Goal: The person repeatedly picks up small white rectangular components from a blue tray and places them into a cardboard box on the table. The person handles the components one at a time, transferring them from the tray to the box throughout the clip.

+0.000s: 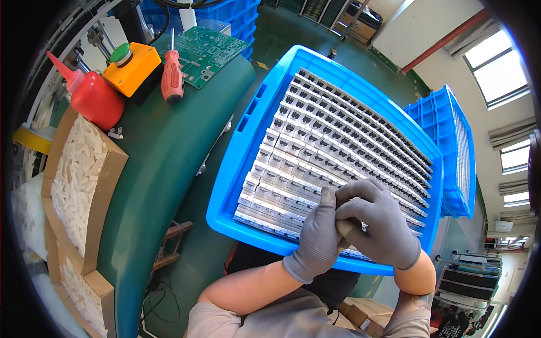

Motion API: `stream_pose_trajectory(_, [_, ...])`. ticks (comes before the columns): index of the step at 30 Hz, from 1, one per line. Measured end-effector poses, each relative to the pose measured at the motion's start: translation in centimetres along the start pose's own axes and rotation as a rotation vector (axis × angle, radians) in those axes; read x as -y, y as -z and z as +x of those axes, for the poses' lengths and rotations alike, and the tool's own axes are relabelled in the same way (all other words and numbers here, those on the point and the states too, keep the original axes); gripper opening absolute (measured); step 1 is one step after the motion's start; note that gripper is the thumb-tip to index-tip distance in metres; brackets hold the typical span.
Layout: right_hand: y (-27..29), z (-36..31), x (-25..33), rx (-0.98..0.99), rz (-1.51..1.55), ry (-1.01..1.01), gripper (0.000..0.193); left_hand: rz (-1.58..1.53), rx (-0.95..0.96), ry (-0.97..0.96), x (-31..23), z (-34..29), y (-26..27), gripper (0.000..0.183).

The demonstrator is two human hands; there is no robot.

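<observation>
Nearest, the grey-gloved left hand (316,242) and right hand (386,225) meet over the near side of a blue plastic crate (256,240) — fingers bent, each grip partly hidden, so I cannot tell whether either pinches anything. Beneath them, white-and-black parts (315,141) fill the crate in rows. Left, the green table (163,163) carries a red squeeze bottle (98,101), then a screwdriver (172,79) touching a circuit board (211,53). A second blue crate (431,115) stands beyond, to the right.

The knit gloves (387,228) look matt to me, the tray (223,218) smooth plastic. At nine o'clock, the desk (138,208) shines softly.
</observation>
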State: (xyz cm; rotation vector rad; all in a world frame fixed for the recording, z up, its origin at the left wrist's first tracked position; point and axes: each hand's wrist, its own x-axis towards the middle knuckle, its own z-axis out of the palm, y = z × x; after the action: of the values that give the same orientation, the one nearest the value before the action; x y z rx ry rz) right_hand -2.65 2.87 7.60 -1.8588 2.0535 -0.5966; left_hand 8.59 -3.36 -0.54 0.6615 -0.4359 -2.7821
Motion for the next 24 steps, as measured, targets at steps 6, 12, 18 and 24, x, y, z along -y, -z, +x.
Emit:
stream_pose_trajectory(6, [-1.0, -1.2, -0.7, -0.130, 0.129, -0.069, 0.016, -0.004, 0.048, -0.001, 0.3, 0.1, 0.1, 0.054])
stream_pose_trajectory(12, [-1.4, -1.5, -0.7, -0.206, 0.021, -0.066, 0.018, 0.095, 0.065, -0.021, 0.7, 0.2, 0.3, 0.049])
stream_pose_trajectory(18, [-2.3, -2.2, -2.4, -0.312, 0.103, 0.076, 0.025, 0.063, 0.022, -0.049, 0.3, -0.2, -0.1, 0.043])
stream_pose_trajectory(24, [-2.7, -2.1, -2.8, -0.335, 0.058, 0.154, 0.029, 0.141, 0.020, -0.077, 0.6, 0.0, 0.2, 0.041])
